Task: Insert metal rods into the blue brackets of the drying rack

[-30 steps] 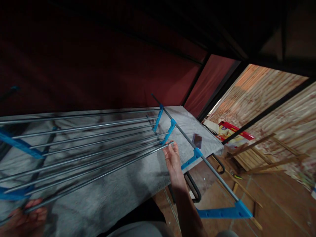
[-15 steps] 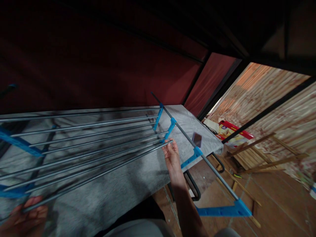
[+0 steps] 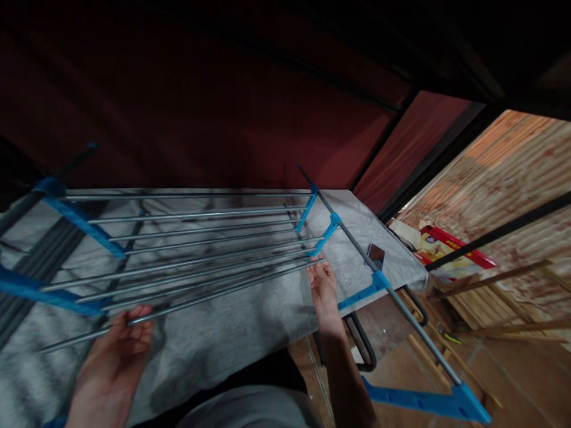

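Note:
A thin metal rod lies across both my hands, above a grey cloth-covered surface. My left hand is closed around it short of its left end, which sticks out beyond the fingers. Near the other end, my right hand pinches it between thumb and fingers, close to a blue plastic bracket. Behind this rod, several parallel metal rods span between blue brackets on the left and right, forming a rack. A grey upright tube carries the right-hand brackets.
A dark phone-like object rests on the cloth by the upright. More blue brackets jut toward me on the right. Dark tubes lie at the left. Wooden frames and a red-yellow box are beyond the surface.
The view has shifted left, so everything sits further right in the picture. My left hand appears further in along the rod, whose left end now shows. My right hand still grips its end.

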`<state>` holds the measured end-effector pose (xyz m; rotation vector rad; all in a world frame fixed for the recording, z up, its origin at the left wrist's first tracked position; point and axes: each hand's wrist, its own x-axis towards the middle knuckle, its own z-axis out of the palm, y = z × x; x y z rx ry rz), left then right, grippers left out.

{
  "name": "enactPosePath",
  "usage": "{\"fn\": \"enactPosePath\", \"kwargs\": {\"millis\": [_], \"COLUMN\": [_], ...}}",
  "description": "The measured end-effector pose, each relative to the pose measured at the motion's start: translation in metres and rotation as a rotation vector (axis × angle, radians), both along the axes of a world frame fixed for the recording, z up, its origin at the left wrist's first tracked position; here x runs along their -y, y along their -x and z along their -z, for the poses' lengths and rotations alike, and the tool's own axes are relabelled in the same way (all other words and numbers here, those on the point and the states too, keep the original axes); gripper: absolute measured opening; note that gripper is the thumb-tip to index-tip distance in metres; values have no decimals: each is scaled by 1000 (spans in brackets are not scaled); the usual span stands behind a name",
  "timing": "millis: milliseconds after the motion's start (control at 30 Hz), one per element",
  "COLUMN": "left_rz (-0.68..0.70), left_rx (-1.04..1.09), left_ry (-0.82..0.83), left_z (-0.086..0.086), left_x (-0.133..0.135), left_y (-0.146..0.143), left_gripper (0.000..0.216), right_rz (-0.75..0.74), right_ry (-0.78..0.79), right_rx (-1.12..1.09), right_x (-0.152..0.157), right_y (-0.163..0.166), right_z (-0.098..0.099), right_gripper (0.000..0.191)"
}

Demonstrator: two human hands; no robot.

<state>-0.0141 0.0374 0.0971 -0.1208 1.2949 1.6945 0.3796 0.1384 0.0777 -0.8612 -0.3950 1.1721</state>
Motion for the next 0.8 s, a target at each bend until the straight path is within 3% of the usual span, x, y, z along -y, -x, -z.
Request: {"fn": "enactPosePath", "kwargs": {"millis": [133, 333, 433, 567, 800], "left_rz": [3, 116, 168, 250, 302], "left_rx": [-70, -185, -322, -490, -656], "left_ry": [-109, -276, -318, -397, -488], "left_z": [2, 2, -7, -29, -53], "left_x": [4, 12, 12, 8, -3], "left_y": [-32, -84, -105, -126, -142], "left_gripper": [17, 47, 48, 44, 47], "right_rz": [3, -34, -37, -121, -464], "right_ry": [83, 175, 218, 297, 377], "right_rx": [-22, 58, 66, 26, 120], "right_x": [2, 8, 12, 23, 53], "right_y": [-5, -19, -17, 1, 48], "right_z": [23, 63, 74, 78, 67], "right_gripper": [32, 33, 35, 33, 40]}}
